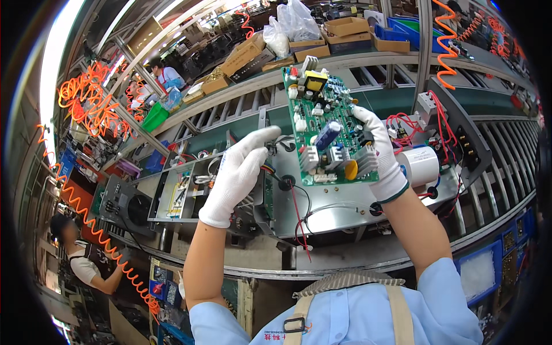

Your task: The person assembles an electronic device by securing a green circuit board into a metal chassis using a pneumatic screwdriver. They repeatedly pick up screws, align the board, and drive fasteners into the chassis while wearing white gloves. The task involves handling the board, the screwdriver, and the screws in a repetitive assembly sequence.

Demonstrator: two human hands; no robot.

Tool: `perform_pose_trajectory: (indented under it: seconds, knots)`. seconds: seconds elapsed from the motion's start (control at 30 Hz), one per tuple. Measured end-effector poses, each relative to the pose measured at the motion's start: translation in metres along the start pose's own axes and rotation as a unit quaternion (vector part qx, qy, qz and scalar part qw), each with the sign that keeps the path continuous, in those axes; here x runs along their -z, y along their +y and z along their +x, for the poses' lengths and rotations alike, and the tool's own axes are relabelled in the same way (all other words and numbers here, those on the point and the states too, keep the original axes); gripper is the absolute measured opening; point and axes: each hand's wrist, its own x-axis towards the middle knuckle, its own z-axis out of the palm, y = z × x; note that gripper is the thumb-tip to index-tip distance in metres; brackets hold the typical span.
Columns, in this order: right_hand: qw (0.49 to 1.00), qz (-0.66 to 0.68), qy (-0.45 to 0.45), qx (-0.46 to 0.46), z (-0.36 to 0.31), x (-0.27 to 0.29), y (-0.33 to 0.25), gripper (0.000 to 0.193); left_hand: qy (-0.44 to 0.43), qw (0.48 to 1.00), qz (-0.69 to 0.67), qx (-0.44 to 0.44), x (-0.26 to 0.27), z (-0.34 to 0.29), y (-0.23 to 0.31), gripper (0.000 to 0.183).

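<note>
A green circuit board (309,119), crowded with capacitors, heat sinks and a yellow transformer, is held up and tilted by my white-gloved right hand (380,152), which grips its right edge. My left hand (237,175), gloved too, is left of the board with its fingers stretched toward it, not touching it. Coloured wires (268,168) run beside that palm to a grommet; the hand partly covers them. Beneath the board lies a metal chassis (333,214) with loose red and black wires. A white cylindrical capacitor (421,165) sits on its right, near my right wrist.
Left of the chassis is another open metal case (167,198). Roller conveyor (500,190) runs along the right. Cardboard boxes (247,56) fill the shelf beyond. Orange coiled hoses (445,46) hang around the bench. A co-worker (89,259) is at the lower left; blue bins (483,273) are lower right.
</note>
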Motion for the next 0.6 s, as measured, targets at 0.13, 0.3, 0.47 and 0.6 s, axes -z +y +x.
perform_pose_trajectory:
  seconds: [0.13, 0.3, 0.47, 0.6]
  knots:
    - [0.991, -0.12, -0.001, 0.06, 0.012, 0.006, 0.005, 0.038, -0.073, 0.991, -0.023, 0.113, 0.015, -0.002, 0.017, 0.027]
    - [0.924, -0.343, 0.002, 0.171, 0.031, 0.02, 0.014, 0.036, -0.031, 0.999, 0.002, 0.03, 0.015, -0.002, 0.002, 0.041]
    - [0.977, -0.184, -0.019, 0.103, 0.046, 0.001, 0.045, 0.031, -0.056, 0.985, -0.142, 0.078, 0.019, 0.002, -0.001, 0.028]
    - [0.983, -0.182, -0.017, 0.002, 0.042, -0.007, 0.045, 0.036, 0.039, 0.981, -0.171, 0.081, 0.017, -0.01, -0.028, 0.02]
